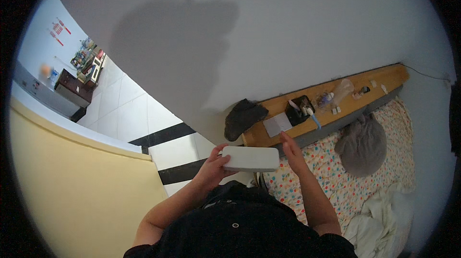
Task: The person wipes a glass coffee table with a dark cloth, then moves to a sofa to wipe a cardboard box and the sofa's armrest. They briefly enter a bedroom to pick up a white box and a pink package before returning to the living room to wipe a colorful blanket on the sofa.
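Observation:
A white oblong box (250,158) with rounded edges is held level in front of my body. My left hand (212,169) grips its left end, thumb on top and fingers beneath. Just off the box's right end is my right hand (294,153), its fingers stretched out and apart from the box. Beyond it, a white sheet or flat card (277,124) lies on the near end of the wooden headboard ledge (254,135).
On the ledge stand a black bin (299,110) of small items and a clear plastic bag (343,90). A dark cloth (244,118) hangs over its left end. The bed (312,162) has a dotted sheet and a grey cushion (363,145). A yellow door (86,176) is at left.

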Demonstrator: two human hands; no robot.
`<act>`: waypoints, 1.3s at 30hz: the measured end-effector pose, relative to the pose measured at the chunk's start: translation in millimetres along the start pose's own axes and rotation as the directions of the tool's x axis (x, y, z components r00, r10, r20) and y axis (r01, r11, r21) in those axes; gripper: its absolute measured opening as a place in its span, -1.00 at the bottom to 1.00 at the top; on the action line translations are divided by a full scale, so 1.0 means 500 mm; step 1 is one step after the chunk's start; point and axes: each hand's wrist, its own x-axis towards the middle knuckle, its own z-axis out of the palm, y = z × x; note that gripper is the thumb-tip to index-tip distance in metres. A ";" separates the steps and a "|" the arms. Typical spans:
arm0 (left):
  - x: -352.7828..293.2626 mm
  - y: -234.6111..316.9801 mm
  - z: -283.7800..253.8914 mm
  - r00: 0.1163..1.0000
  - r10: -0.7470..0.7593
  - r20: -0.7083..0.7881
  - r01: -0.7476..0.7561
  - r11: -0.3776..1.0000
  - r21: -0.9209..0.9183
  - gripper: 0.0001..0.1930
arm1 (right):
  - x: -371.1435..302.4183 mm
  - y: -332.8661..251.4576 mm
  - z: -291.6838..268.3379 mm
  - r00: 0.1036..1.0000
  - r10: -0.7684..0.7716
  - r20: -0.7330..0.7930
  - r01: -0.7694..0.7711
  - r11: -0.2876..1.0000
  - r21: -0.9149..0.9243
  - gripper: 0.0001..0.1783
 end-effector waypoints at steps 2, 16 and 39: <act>0.034 -0.010 0.028 1.000 -0.009 0.019 0.007 0.997 0.081 -0.49 | -0.045 -0.088 -0.010 0.987 -0.035 0.154 0.077 0.959 -0.273 -0.22; 0.209 0.061 0.040 0.647 0.608 0.460 -0.200 -0.447 0.872 -0.47 | 0.003 0.043 -0.090 0.988 -0.155 -0.007 0.093 0.626 -0.774 -0.09; 0.071 0.205 -0.102 0.879 0.178 0.442 -0.422 0.721 0.549 -0.70 | -0.006 -0.139 0.362 0.884 -0.236 -0.404 0.289 0.954 0.074 -0.27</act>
